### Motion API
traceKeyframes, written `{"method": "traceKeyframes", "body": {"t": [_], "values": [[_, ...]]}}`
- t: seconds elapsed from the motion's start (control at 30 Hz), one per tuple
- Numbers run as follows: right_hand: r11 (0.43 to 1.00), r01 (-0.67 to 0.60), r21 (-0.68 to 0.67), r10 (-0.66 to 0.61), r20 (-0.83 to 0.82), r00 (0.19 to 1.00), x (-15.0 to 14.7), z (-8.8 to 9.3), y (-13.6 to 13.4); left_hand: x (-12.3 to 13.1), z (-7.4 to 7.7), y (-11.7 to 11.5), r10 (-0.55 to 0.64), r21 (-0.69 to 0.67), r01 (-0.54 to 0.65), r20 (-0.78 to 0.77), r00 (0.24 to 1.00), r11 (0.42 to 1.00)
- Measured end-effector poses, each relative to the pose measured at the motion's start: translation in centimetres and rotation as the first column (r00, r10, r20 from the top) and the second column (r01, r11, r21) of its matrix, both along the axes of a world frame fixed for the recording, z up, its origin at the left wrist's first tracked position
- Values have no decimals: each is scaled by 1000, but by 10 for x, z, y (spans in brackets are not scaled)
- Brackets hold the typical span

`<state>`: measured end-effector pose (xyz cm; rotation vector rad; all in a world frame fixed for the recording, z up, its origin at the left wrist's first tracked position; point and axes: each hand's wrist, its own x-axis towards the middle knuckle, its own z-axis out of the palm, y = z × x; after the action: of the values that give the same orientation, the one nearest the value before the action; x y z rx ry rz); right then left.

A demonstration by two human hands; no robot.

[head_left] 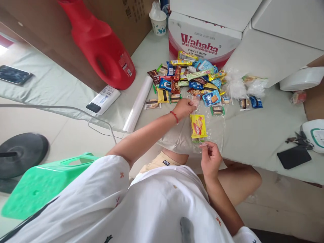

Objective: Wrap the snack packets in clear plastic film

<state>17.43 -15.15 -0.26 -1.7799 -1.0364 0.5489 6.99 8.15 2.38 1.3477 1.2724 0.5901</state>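
Note:
A clear plastic bag [215, 130] lies flat on the pale table [253, 135] in front of me, with a yellow snack packet [198, 126] inside it. My right hand [210, 158] pinches the bag's near edge, fingers closed. My left hand [184, 108], a red string on its wrist, reaches to the near edge of a heap of several small wrapped snacks [192, 81] and closes on a small clear-wrapped packet [193, 99].
A Wahaha water carton [202, 40] stands behind the snacks. A red detergent jug [101, 47], a roll of clear bags [138, 103] and a phone [14, 74] lie left. Crumpled clear bags [240, 86], a white bowl [301, 79], keys and a black wallet [293, 157] lie right. A green stool [43, 182] stands lower left.

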Motion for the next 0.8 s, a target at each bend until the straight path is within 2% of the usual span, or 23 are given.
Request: {"method": "traceKeyframes", "body": {"t": [0.1, 0.17, 0.2, 0.27, 0.33, 0.4, 0.5, 0.57, 0.6, 0.67, 0.73, 0.8], "values": [[991, 93, -99, -102, -87, 991, 17, -12, -11, 23, -3, 0, -102, 4, 103, -68, 992, 995], [982, 97, -161, -112, -88, 990, 24, -19, -17, 31, -8, -3, -245, 76, 256, -137, 960, 964], [979, 79, -187, -97, -88, 991, 27, -21, -20, 32, -10, -7, -316, 141, 344, -190, 930, 928], [973, 13, -232, -34, -88, 996, 31, -20, -26, 30, -14, -16, -411, 291, 506, -331, 849, 812], [963, -65, -261, 48, -71, 996, 36, -13, -29, 27, -15, -28, -420, 413, 614, -469, 777, 673], [961, -90, -262, 91, -10, 996, 46, -5, -29, 26, -13, -38, -400, 489, 680, -560, 725, 547], [980, 69, -188, -23, 233, 972, 69, 1, -20, 30, -11, -47, -439, 555, 751, -610, 660, 358], [970, 198, -139, -119, 438, 891, 85, -2, -8, 35, -13, -48, -495, 557, 790, -626, 603, 257], [961, 237, -142, -132, 520, 844, 92, -5, -1, 37, -15, -47, -518, 548, 804, -631, 578, 230], [946, 259, -196, -87, 617, 782, 100, -13, 14, 37, -19, -45, -547, 524, 823, -633, 548, 219], [943, 220, -250, -13, 634, 773, 102, -19, 29, 32, -23, -42, -563, 504, 831, -626, 540, 236], [955, 117, -272, 68, 583, 810, 102, -23, 41, 25, -24, -41, -571, 502, 825, -610, 550, 258]]}}
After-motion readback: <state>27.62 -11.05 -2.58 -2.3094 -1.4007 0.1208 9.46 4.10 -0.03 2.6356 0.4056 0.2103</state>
